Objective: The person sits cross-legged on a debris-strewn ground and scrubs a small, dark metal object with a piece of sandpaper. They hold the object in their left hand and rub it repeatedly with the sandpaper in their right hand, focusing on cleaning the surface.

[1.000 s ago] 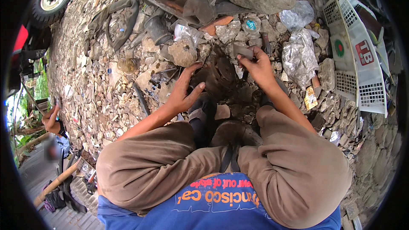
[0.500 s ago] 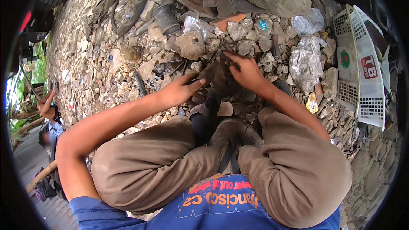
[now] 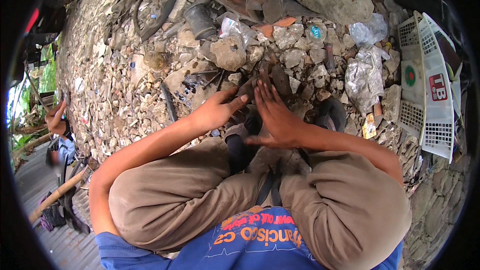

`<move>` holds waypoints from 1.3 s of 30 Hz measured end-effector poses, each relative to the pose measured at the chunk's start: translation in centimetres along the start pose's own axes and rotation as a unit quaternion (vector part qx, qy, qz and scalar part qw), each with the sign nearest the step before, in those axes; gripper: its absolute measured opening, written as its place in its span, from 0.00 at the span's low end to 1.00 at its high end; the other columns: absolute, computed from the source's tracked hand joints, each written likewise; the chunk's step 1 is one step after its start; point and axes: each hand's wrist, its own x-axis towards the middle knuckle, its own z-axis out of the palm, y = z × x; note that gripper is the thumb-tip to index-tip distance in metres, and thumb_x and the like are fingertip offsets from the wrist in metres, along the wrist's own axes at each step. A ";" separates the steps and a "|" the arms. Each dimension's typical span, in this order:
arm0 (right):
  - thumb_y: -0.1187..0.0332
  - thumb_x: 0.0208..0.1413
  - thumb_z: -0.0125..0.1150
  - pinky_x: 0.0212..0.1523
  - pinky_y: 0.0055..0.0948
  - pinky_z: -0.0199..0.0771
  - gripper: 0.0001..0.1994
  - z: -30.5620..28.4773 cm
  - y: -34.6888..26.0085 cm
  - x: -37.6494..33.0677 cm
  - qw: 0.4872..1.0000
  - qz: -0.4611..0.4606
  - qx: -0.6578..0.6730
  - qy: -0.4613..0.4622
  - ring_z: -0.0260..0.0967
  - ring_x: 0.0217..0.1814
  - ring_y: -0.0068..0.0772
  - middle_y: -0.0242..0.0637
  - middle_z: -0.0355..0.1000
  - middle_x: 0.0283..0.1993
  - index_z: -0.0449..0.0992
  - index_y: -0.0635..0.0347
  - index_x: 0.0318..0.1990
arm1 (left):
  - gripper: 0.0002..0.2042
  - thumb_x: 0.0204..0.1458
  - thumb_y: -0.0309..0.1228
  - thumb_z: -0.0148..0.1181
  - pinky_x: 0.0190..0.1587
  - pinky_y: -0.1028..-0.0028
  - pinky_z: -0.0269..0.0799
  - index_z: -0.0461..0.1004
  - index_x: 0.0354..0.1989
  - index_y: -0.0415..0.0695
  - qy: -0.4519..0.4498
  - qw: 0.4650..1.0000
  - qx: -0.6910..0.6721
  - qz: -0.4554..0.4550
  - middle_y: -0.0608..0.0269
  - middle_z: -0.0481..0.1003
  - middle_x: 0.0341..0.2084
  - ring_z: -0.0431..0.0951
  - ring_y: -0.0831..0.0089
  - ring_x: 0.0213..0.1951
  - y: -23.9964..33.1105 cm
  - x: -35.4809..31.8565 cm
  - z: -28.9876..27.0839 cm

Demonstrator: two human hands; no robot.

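Observation:
Between my knees, just above the stony ground, is a dark brown piece (image 3: 248, 88), flat-looking and worn; its kind is not clear. My left hand (image 3: 216, 110) grips its near left side, with the thumb on top and the other fingers partly hidden beneath. Flat and with outstretched fingers, my right hand (image 3: 280, 122) rests against the right side of the piece, its thumb spread toward me. A dark, rounded brown thing (image 3: 281, 81) lies just beyond my right fingertips; whether it joins the held piece, I cannot tell.
A flat stone (image 3: 187, 87) with black wet stains lies ahead, a dark strip (image 3: 168, 101) beside it. Farther off are a dark cylinder (image 3: 200, 21) and a rubber loop (image 3: 167, 12). Crumpled silver plastic (image 3: 364, 77) and a white crate (image 3: 435, 85) stand right. A person (image 3: 64, 145) sits far left.
My right hand has drawn back toward me and turned from pointing fingers to a flat, spread palm on the brown piece. My left hand keeps its grip, slightly shifted. The view has tilted slightly.

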 end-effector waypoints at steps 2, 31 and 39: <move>0.26 0.60 0.43 0.78 0.63 0.25 0.60 -0.4 0.2 -0.2 0.999 -0.018 -0.041 -0.009 0.31 0.83 0.67 0.72 0.39 0.78 0.41 0.88 0.71 | 0.35 0.67 0.47 0.55 0.65 0.67 0.65 0.60 0.68 0.24 0.005 1.000 0.016 -0.001 0.36 0.69 0.63 0.71 0.56 0.64 -0.5 0.4 -0.2; 0.22 0.49 0.54 0.78 0.66 0.22 0.68 -0.7 3.3 1.9 0.991 0.057 -0.121 -0.031 0.32 0.83 0.66 0.74 0.45 0.75 0.42 0.90 0.70 | 0.29 0.67 0.42 0.57 0.41 0.68 0.78 0.63 0.67 0.30 -0.056 0.993 -0.066 -0.077 0.53 0.78 0.45 0.81 0.68 0.38 3.0 -0.3 -0.2; 0.24 0.46 0.61 0.78 0.65 0.24 0.69 -3.7 1.6 3.6 0.989 0.029 -0.132 -0.064 0.33 0.83 0.67 0.74 0.44 0.76 0.42 0.90 0.70 | 0.30 0.65 0.41 0.58 0.44 0.67 0.77 0.62 0.69 0.31 -0.037 0.995 -0.038 -0.085 0.52 0.78 0.48 0.81 0.67 0.41 2.6 0.2 -0.3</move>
